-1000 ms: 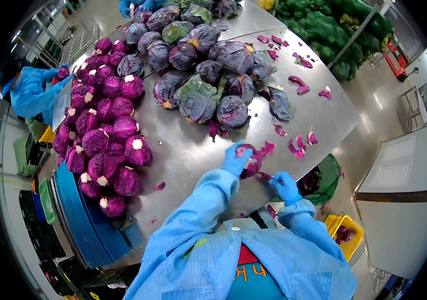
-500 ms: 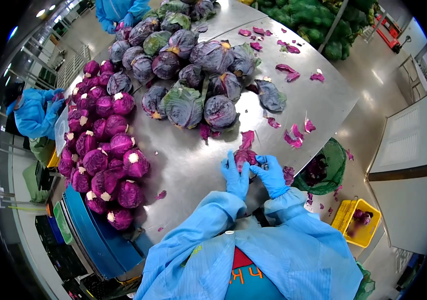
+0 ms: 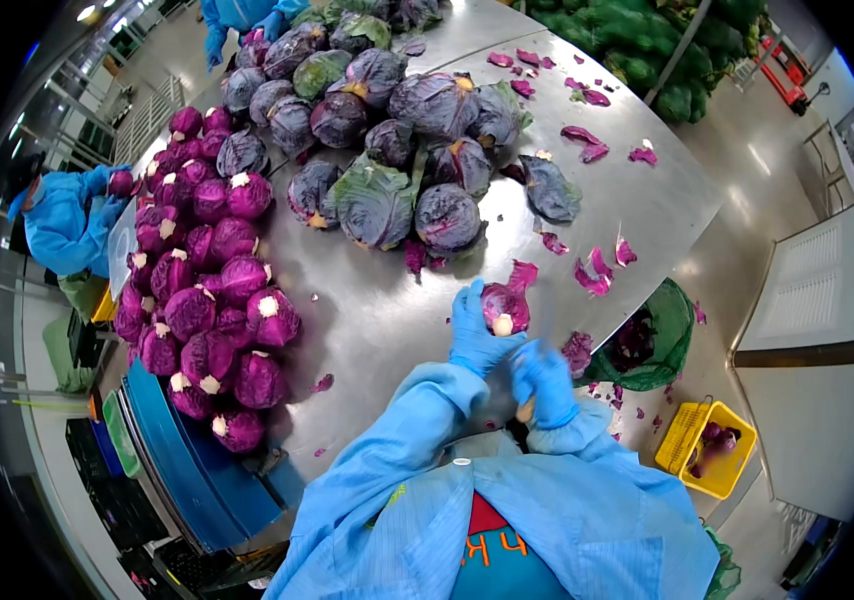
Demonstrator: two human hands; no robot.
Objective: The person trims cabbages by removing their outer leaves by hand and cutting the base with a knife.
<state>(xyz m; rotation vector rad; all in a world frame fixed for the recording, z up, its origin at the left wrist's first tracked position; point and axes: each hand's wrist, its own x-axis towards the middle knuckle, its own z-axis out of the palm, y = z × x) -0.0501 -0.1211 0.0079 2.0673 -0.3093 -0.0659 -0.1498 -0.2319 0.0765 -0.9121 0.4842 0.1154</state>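
Purple cabbage [image 3: 503, 302] rests against gloved fingers [image 3: 468, 303] of the left hand [image 3: 477, 335].

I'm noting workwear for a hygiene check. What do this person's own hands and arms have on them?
The left hand and right hand wear blue gloves with separate fingers and no markings that I can make out. Long, loose sleeves in light blue cover the arms, wrinkled and bunched towards the wrists.

Produce-processing floor, industrial. Evidence: big stainless table [image 3: 372, 320] heaped with red cabbages [image 3: 207, 310], co-workers in blue smocks [image 3: 59, 228], yellow plastic crate [image 3: 680, 432], greens in bulk behind a metal post [image 3: 682, 50], red wheeled hauler [image 3: 785, 75] on smooth open floor [image 3: 737, 160].
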